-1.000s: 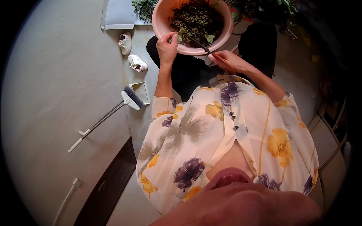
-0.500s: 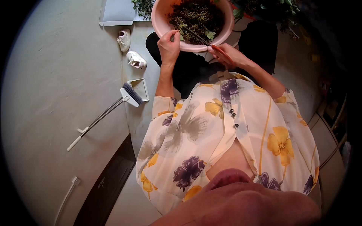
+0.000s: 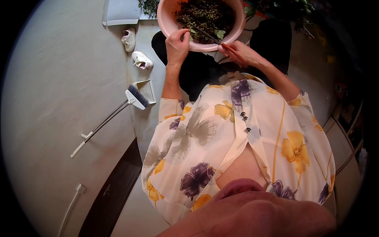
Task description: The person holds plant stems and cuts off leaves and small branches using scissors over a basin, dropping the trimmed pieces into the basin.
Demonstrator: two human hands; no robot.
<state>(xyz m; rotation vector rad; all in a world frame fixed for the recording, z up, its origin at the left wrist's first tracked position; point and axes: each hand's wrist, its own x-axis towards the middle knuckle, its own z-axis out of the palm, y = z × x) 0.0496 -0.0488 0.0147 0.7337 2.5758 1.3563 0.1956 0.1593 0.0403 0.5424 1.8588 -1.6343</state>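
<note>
A pink basin (image 3: 168, 24) between my knees holds a heap of small dark and yellowish plant clusters (image 3: 205, 17) with a few green leaves. Over the basin's near left rim, my left hand (image 3: 177, 46) is closed in a pinch on a thin green sprig (image 3: 192, 32). My right hand (image 3: 238, 54) is wrapped round the red handles of long dark-bladed scissors (image 3: 211, 38) at the near right rim. The blades point up and left over the plant heap toward the fingertips of my left hand. Whether the blades are parted is too small to tell.
Leafy stems (image 3: 282, 8) lie in a dark pile right of the basin. On the left are a pale tray (image 3: 120, 14) with green cuttings (image 3: 150, 7), two white shoes (image 3: 142, 60), a broom (image 3: 137, 98) and a dustpan (image 3: 147, 89). A dark door (image 3: 112, 189) shows lower left.
The scissors' handles have turned and the blades shifted slightly within the basin area. Both hands remain near the rim. The whole view has shifted slightly, with the basin a little higher.
</note>
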